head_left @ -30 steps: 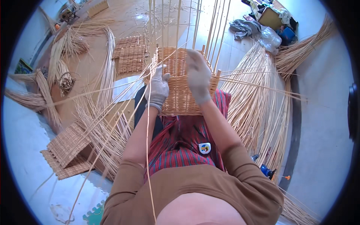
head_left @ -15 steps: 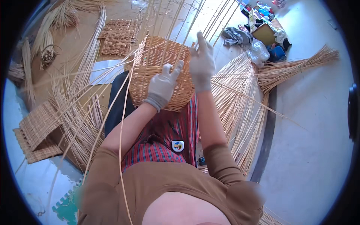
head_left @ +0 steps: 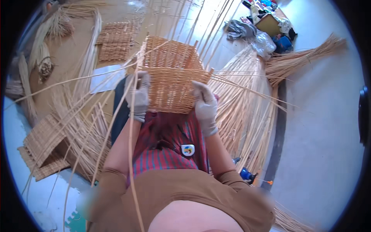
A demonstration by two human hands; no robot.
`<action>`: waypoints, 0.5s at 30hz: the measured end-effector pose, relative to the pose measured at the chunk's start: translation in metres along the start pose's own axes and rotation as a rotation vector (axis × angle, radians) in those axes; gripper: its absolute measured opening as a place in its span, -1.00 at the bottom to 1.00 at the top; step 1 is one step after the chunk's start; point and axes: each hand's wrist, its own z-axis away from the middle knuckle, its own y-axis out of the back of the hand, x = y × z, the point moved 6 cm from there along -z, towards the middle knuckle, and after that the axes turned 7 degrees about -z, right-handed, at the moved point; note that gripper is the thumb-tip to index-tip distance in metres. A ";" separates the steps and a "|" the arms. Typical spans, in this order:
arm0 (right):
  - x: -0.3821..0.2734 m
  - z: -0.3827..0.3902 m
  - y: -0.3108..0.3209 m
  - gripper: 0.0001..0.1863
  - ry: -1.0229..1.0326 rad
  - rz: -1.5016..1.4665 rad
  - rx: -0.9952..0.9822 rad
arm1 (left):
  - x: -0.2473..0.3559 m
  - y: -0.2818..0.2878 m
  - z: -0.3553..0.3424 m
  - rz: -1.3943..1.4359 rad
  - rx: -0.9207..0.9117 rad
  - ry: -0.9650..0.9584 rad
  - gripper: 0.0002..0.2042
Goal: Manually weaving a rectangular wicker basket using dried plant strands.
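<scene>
A woven wicker basket (head_left: 172,92) rests over my lap with its open top facing up and long uncut stakes rising from its far side. My left hand (head_left: 139,96), in a pale grey glove, is closed on the basket's left side near the front corner. On the opposite side, my gloved right hand (head_left: 205,110) has its fingers curled against the right front edge, gripping the basket there. Long loose canes (head_left: 131,143) run from the left corner past my left arm, and others (head_left: 251,91) stick out to the right. Both hands' fingertips are partly hidden.
Woven panels (head_left: 116,40) lie at the far left, with a folded woven piece (head_left: 44,141) nearer. Cane bundles (head_left: 239,89) spread on the floor to the right. A white tape measure (head_left: 188,150) lies on my striped apron (head_left: 166,160). A blue tool (head_left: 247,175) sits by my right elbow.
My left hand has moved from the basket's front to its left side. My right hand has come down from the stakes to the right front edge. The basket has turned slightly.
</scene>
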 end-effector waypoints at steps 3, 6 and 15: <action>-0.005 0.024 -0.067 -0.75 -0.186 -0.042 -0.265 | -0.008 0.052 -0.019 0.170 0.197 -0.253 -0.77; -0.026 0.041 -0.116 -0.76 -0.088 0.039 -0.439 | -0.027 0.063 -0.025 0.149 0.158 -0.105 -0.76; -0.092 0.039 -0.195 -0.62 0.637 0.387 -0.538 | -0.055 0.061 -0.003 0.705 -0.022 0.174 -0.61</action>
